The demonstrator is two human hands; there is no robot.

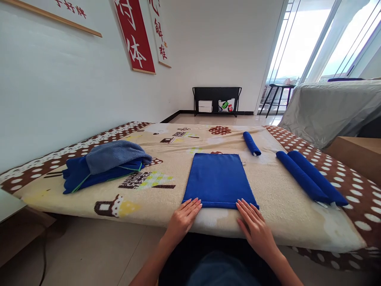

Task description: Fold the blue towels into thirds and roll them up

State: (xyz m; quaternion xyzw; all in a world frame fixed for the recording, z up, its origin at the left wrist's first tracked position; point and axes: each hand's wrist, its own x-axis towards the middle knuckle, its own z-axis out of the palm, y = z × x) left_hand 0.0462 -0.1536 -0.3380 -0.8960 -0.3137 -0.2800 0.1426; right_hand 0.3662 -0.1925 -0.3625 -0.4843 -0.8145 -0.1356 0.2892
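Note:
A blue cloth [218, 178], folded into a near square, lies flat on the patterned blanket [160, 212] close to its front edge. On the cloth's near left corner rests my left hand [183, 216], palm down with the fingers stretched out. My right hand [253, 222] lies the same way on the near right corner, its thumb apart from the fingers. Neither hand grips anything. A narrow fold runs along the cloth's near edge between the two hands.
Crumpled blue and grey-blue cloths [110, 161] lie on the left. A short blue roll [251, 143] and two longer blue rolls [302, 176] lie on the right. Beyond the blanket stand a black rack [217, 93] and a covered piece of furniture [327, 103].

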